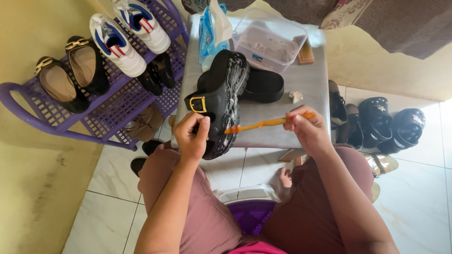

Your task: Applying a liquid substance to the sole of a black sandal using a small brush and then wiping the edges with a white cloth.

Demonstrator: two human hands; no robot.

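Fingers [200,126] gripping one sandal [221,101], one toothbrush [263,123]

— Where am I sitting?
— At home, by the entry it seems: a purple plastic lattice shoe rack [28,91] left of my hands holds white sneakers [117,44].
— And to the right?
— Black studded shoes [376,117] on pale floor tiles [113,174], beside yellow walls [28,28].
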